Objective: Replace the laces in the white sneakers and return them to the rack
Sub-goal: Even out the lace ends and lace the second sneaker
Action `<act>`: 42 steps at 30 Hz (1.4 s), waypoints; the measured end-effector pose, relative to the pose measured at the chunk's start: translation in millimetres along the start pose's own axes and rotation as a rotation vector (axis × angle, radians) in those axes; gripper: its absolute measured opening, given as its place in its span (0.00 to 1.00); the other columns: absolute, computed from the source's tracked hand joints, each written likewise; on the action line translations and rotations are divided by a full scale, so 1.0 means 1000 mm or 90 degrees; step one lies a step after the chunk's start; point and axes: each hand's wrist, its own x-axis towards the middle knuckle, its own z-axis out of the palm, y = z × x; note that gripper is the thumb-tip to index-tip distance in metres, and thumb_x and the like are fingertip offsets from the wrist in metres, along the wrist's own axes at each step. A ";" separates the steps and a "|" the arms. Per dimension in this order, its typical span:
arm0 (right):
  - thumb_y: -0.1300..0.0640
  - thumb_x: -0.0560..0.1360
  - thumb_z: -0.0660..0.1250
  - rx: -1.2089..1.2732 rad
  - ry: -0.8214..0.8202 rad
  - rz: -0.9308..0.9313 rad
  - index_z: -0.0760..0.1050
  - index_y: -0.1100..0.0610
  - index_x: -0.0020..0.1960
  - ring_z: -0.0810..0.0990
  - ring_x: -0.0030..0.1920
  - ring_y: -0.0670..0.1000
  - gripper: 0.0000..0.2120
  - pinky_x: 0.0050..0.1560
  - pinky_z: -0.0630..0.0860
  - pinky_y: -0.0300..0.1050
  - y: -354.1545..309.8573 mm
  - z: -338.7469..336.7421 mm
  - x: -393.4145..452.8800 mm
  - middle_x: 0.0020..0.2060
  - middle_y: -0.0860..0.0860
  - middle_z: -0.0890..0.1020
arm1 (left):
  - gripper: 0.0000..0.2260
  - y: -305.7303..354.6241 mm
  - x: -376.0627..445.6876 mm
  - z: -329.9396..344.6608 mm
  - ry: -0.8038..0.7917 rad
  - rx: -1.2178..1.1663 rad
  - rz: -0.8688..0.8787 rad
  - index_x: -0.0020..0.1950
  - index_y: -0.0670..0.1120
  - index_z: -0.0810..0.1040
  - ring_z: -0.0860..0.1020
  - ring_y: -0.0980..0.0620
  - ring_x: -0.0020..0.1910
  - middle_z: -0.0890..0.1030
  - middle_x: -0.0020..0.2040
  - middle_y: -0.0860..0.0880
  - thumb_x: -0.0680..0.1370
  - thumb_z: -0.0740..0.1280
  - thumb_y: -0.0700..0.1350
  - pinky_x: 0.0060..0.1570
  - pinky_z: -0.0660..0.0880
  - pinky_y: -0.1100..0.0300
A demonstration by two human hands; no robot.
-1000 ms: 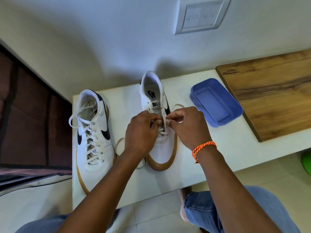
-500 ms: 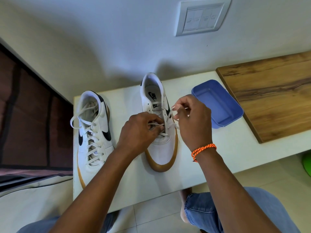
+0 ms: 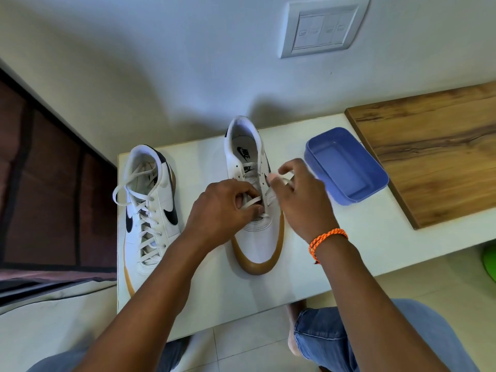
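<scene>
Head: blue tray [image 3: 346,167] beside sneaker [image 3: 257,232]

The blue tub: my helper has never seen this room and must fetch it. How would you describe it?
Start at the white table under the wall switch panel. Right of the sneaker being laced, against the wooden board, sits the blue tub. It is the only blue, open, rectangular container there.
</scene>
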 end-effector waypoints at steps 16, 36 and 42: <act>0.58 0.83 0.66 0.374 0.063 0.023 0.77 0.68 0.48 0.67 0.33 0.52 0.13 0.33 0.68 0.46 -0.014 -0.013 0.004 0.33 0.60 0.71 | 0.14 0.003 0.000 -0.006 -0.044 -0.004 0.004 0.55 0.57 0.83 0.73 0.57 0.37 0.72 0.38 0.63 0.73 0.80 0.56 0.38 0.65 0.66; 0.59 0.83 0.65 -0.138 -0.055 -0.054 0.72 0.52 0.51 0.81 0.45 0.55 0.04 0.48 0.82 0.51 0.004 0.006 -0.003 0.43 0.50 0.81 | 0.10 0.000 0.001 -0.005 -0.038 -0.030 0.027 0.50 0.56 0.84 0.71 0.54 0.35 0.72 0.34 0.57 0.73 0.81 0.52 0.38 0.69 0.57; 0.48 0.84 0.63 -0.195 -0.129 -0.031 0.73 0.51 0.53 0.80 0.43 0.53 0.07 0.46 0.83 0.52 0.000 0.008 -0.010 0.41 0.48 0.79 | 0.12 -0.001 0.001 -0.003 -0.020 -0.020 0.034 0.54 0.54 0.85 0.73 0.56 0.36 0.74 0.35 0.60 0.73 0.81 0.53 0.38 0.67 0.61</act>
